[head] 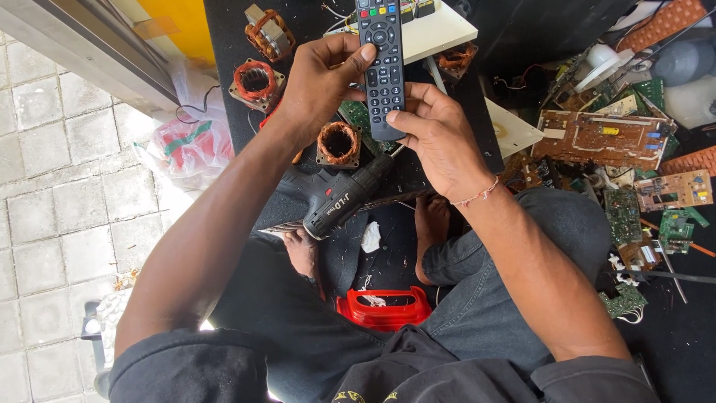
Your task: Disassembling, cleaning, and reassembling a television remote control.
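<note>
Two hands hold a black remote upright above a cluttered floor workspace.

From left: pale paving and a plastic bag [190, 145]; copper coils [255, 80] lie on the dark mat [224, 45]. The left hand [317, 78] closes its grip on the remote [380, 63] at mid-body, thumb across the keypad; the right hand [440, 138] closes its grip on the lower end, thumb on the front face. A cordless drill [339, 198] lies under the hands, a red case [384, 307] between the knees. Circuit boards [604, 138] are heaped at far right. Judged from the grasp, the remote is best kept steady by the left hand while the right works at the lower end; firm, even pressure should keep the casing from twisting or slipping onto the clutter below.
</note>
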